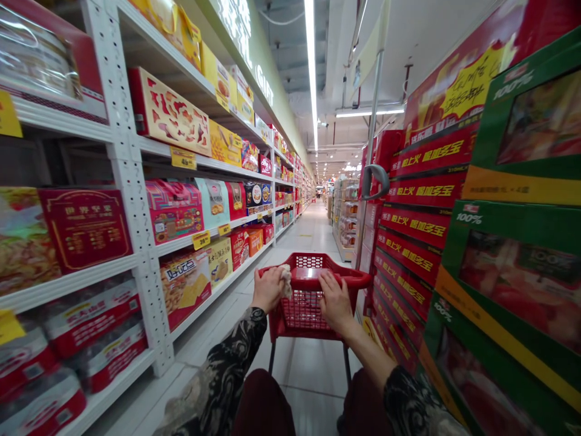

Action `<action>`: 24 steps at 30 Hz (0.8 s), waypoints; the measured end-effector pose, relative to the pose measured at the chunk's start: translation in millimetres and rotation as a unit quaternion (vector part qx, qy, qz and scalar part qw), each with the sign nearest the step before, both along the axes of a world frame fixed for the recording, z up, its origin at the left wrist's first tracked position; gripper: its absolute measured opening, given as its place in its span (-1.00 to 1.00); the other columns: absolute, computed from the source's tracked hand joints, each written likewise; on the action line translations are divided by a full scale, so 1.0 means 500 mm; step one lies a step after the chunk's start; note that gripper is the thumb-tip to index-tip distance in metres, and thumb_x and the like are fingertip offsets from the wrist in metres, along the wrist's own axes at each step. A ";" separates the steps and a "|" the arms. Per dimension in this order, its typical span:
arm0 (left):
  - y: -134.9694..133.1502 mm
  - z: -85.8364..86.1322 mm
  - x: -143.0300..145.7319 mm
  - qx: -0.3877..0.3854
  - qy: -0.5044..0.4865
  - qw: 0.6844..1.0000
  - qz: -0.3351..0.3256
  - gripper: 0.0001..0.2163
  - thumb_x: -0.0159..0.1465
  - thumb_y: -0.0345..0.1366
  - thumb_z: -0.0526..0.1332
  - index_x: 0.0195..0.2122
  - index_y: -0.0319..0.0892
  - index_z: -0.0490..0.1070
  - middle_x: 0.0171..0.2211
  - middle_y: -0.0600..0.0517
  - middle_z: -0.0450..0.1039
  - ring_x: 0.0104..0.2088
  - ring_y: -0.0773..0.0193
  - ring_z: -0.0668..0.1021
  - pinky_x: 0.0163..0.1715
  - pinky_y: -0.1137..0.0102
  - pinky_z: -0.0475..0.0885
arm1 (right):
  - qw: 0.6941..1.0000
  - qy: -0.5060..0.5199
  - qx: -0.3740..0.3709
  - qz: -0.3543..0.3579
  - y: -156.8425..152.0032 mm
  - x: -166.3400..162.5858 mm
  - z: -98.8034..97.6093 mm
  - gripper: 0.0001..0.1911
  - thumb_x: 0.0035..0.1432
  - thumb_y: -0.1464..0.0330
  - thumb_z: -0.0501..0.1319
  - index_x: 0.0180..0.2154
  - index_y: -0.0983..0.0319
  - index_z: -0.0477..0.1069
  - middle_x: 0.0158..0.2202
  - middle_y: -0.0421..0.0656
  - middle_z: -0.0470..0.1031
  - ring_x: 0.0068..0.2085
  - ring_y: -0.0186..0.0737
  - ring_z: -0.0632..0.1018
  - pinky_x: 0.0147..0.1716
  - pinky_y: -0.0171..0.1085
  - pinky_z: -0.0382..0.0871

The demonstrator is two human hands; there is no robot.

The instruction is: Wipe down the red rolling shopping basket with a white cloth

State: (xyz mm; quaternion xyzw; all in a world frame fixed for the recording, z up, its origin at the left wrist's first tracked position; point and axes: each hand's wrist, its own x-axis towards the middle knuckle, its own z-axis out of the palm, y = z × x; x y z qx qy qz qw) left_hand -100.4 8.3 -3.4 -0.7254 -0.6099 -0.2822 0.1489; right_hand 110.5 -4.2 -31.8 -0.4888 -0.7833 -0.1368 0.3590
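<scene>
A red plastic shopping cart (313,303) stands in the aisle right in front of me. My left hand (269,289) is closed around the left part of its handle bar, and a crumpled pale tissue or cloth (285,280) is pinched in the same hand. My right hand (334,301) rests on the right part of the handle, fingers curled over the bar. Both forearms wear dark patterned sleeves. The cart basket looks empty from here.
White shelving (131,200) on the left carries boxed gift packs and yellow price tags. On the right, stacked red cartons (415,230) and green cartons (517,272) stand close to the cart. A grey pole (370,163) rises beside them. The pale tiled aisle (313,230) runs far ahead.
</scene>
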 end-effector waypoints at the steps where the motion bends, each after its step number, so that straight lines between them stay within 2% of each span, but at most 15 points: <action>1: -0.002 0.001 0.002 0.000 0.002 1.000 0.002 -0.72 0.26 -0.32 -0.03 -0.03 -0.11 0.29 -0.02 -0.07 0.41 -0.05 0.12 0.44 0.08 -0.04 0.03 | 1.000 0.002 0.005 0.002 0.001 0.001 -0.003 -0.42 -0.03 0.56 0.00 0.10 0.34 0.24 0.17 -0.02 0.23 0.21 -0.09 0.17 0.18 0.05 -0.13; 5: -0.015 -0.003 0.023 0.025 -0.004 1.000 -0.002 -0.73 0.24 -0.34 -0.01 -0.05 -0.12 0.30 -0.08 -0.05 0.43 -0.06 0.14 0.43 0.03 0.06 0.12 | 0.999 0.005 0.033 0.022 0.007 0.020 -0.016 -0.41 -0.03 0.57 -0.01 0.11 0.33 0.23 0.17 -0.01 0.22 0.22 -0.09 0.16 0.18 0.06 -0.11; 10: -0.041 -0.018 0.066 0.069 -0.022 0.997 -0.019 -0.75 0.21 -0.35 0.04 -0.08 -0.11 0.33 -0.12 -0.04 0.43 -0.08 0.15 0.41 0.01 0.13 0.14 | 0.997 0.022 0.048 0.050 0.019 0.074 -0.027 -0.39 -0.05 0.56 -0.04 0.10 0.32 0.23 0.17 0.00 0.23 0.23 -0.10 0.15 0.16 0.10 -0.06; 15: -0.065 -0.015 0.102 0.095 -0.016 0.993 -0.066 -0.74 0.20 -0.39 0.05 -0.08 -0.11 0.31 -0.10 -0.03 0.43 -0.09 0.18 0.42 0.06 0.12 0.11 | 0.998 0.052 0.016 0.009 0.026 0.114 -0.014 -0.47 0.00 0.49 -0.03 0.06 0.34 0.28 0.13 0.02 0.28 0.19 -0.05 0.22 0.13 0.14 -0.04; 18: -0.070 -0.007 0.110 0.092 -0.012 0.991 -0.094 -0.76 0.21 -0.37 0.05 -0.09 -0.09 0.31 -0.09 0.00 0.43 -0.10 0.20 0.44 0.08 0.08 0.08 | 0.998 0.068 0.013 -0.011 0.023 0.111 -0.006 -0.51 0.03 0.44 -0.02 0.04 0.33 0.30 0.12 0.04 0.29 0.18 -0.03 0.24 0.11 0.16 -0.03; 24: -0.062 -0.004 0.141 0.080 0.002 0.992 -0.095 -0.74 0.21 -0.35 0.06 -0.06 -0.11 0.30 -0.06 -0.03 0.42 -0.08 0.17 0.44 0.10 0.04 0.05 | 0.998 0.051 0.033 0.013 0.016 0.064 -0.001 -0.54 0.04 0.46 -0.01 0.00 0.30 0.34 0.06 0.03 0.37 0.12 -0.07 0.32 0.14 0.12 -0.07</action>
